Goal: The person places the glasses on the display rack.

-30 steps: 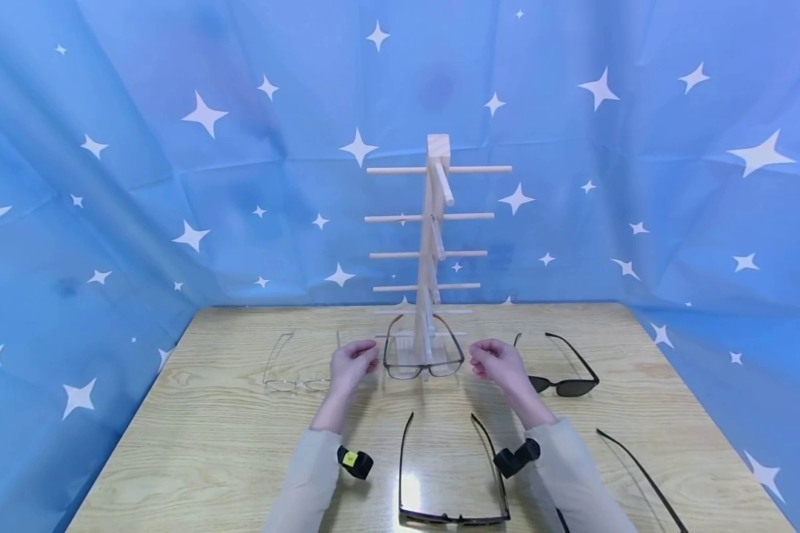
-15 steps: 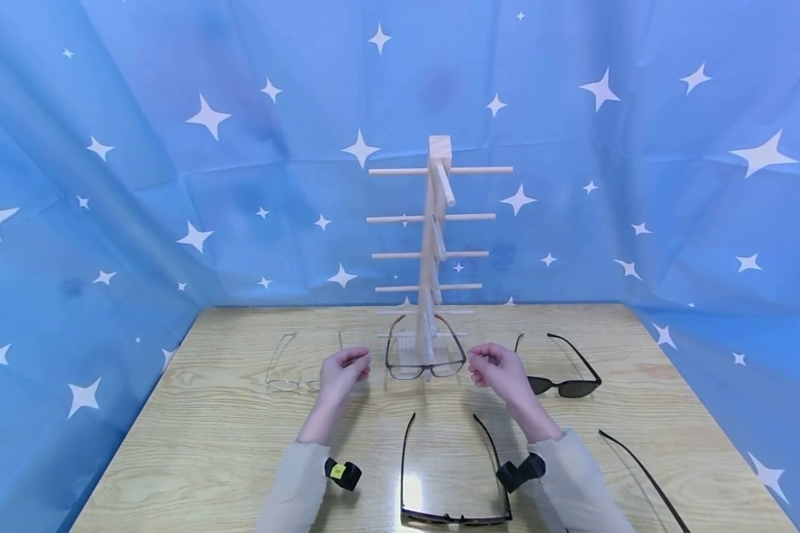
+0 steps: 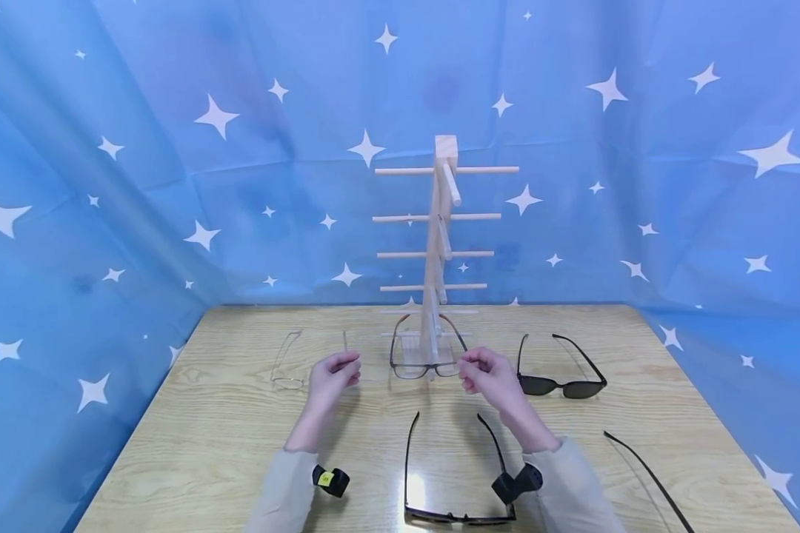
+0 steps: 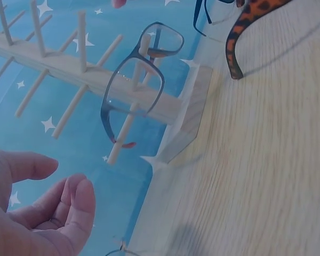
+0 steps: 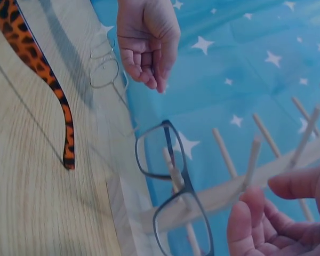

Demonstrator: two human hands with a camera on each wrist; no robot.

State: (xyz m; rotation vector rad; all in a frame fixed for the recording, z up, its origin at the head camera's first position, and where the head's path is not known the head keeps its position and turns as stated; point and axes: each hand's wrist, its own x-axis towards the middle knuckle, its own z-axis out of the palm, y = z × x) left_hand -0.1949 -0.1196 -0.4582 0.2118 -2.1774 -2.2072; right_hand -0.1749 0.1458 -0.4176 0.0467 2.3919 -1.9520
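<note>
A pair of dark-rimmed eyeglasses [image 3: 432,366] with brownish temple tips hangs low on a wooden peg stand [image 3: 440,200]. My left hand [image 3: 330,377] hovers left of it with fingers loosely bent and nothing in them; the left wrist view shows a gap between thumb and fingertips. In the head view this hand covers part of some thin wire-rimmed glasses [image 3: 288,383]. On the other side, my right hand [image 3: 493,377] overlaps the right end of the hanging eyeglasses. In the right wrist view its thumb and fingers are apart beside the frame [image 5: 186,184], gripping nothing.
Black sunglasses [image 3: 580,389] lie right of the stand. Dark-framed glasses [image 3: 450,517] sit at the near middle between the forearms. A dark temple arm [image 3: 647,470] shows at the near right. Behind the wooden table hangs a blue star-patterned cloth [image 3: 293,222].
My left hand has drawn away from the eyeglasses, leftward and slightly nearer. The right hand has shifted a little left toward the frame's right end. The eyeglasses stay on the stand.
</note>
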